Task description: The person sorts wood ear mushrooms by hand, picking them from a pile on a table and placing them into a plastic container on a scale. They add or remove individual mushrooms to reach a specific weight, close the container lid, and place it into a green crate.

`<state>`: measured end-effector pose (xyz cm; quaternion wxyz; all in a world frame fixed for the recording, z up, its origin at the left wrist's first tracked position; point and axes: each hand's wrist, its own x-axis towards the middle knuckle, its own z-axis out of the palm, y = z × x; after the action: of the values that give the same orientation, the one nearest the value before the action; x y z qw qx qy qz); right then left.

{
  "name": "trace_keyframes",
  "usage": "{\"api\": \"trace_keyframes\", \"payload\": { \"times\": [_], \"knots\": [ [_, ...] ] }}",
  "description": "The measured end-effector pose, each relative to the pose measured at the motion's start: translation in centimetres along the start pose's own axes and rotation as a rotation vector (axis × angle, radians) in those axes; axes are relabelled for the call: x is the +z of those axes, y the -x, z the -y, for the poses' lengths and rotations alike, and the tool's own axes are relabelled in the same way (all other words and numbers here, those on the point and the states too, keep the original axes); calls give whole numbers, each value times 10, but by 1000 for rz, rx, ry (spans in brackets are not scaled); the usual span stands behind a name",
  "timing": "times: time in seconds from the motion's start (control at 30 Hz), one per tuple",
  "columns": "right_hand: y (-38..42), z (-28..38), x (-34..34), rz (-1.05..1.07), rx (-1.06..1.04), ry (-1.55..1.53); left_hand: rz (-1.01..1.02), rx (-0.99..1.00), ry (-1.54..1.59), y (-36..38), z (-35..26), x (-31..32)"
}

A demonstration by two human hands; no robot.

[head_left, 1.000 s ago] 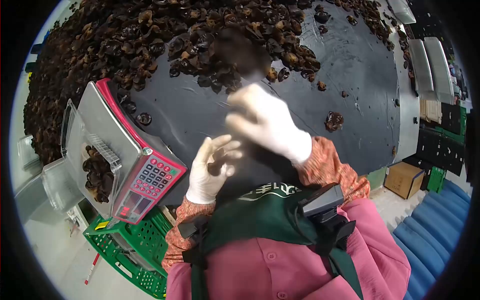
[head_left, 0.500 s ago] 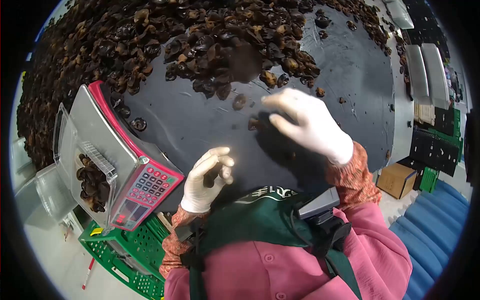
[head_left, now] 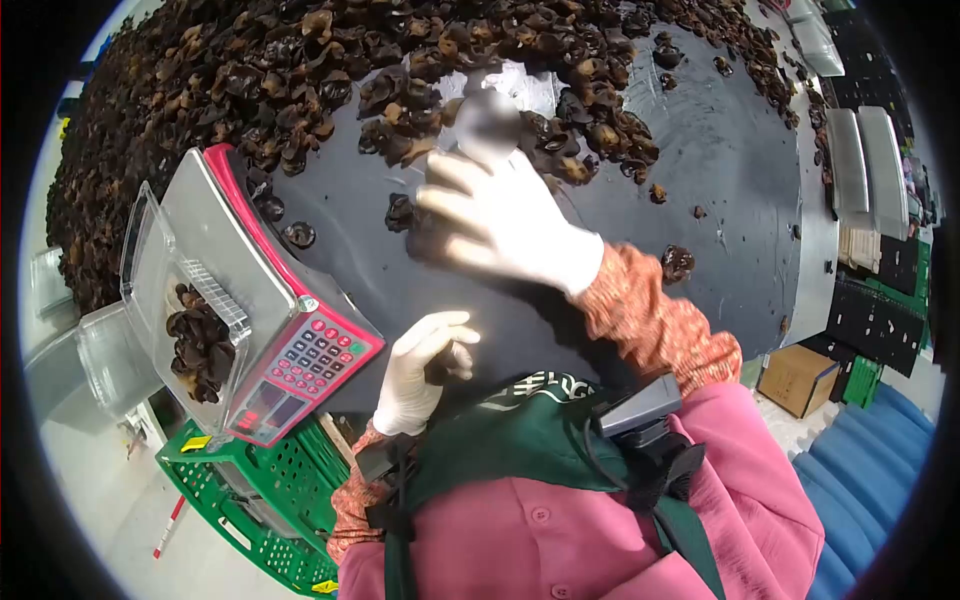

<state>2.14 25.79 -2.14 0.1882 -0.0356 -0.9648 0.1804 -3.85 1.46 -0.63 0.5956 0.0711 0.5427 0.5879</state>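
White gloves cover both hands. My left hand [head_left: 425, 370] is curled around a dark mushroom piece [head_left: 438, 368] near the apron, right of the scale. Out over the dark table, my right hand [head_left: 500, 215] reaches with its fingers pointing left, blurred by motion; a dark piece shows under its fingers, and I cannot make out whether it is gripped. A large heap of brown-black fungus pieces [head_left: 250, 80] lies beyond. On the red and white scale [head_left: 310, 355] stands an open clear plastic box [head_left: 235, 315] with dark pieces [head_left: 200, 345] in it.
A green crate [head_left: 290, 500] is below the scale, with clear containers [head_left: 115, 360] at the left. At the right are white trays [head_left: 865, 170], a cardboard box [head_left: 797, 380] and blue fabric [head_left: 865, 470]. A few loose pieces [head_left: 677, 263] lie on the table [head_left: 720, 200].
My right hand has moved left over the table. My left hand stays near the scale, curled around its piece. The view has shifted slightly, and a loose piece now shows beside my right forearm.
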Motion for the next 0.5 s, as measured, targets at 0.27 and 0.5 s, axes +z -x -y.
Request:
{"api": "trace_keyframes", "payload": {
  "times": [0.27,0.5],
  "knots": [
    [99,-10,-54,225,126,30,-71,-58,-51,14,3,-5],
    [53,-7,-25,-3,275,113,-131,-164,105,24,9,-2]
  ]
}}
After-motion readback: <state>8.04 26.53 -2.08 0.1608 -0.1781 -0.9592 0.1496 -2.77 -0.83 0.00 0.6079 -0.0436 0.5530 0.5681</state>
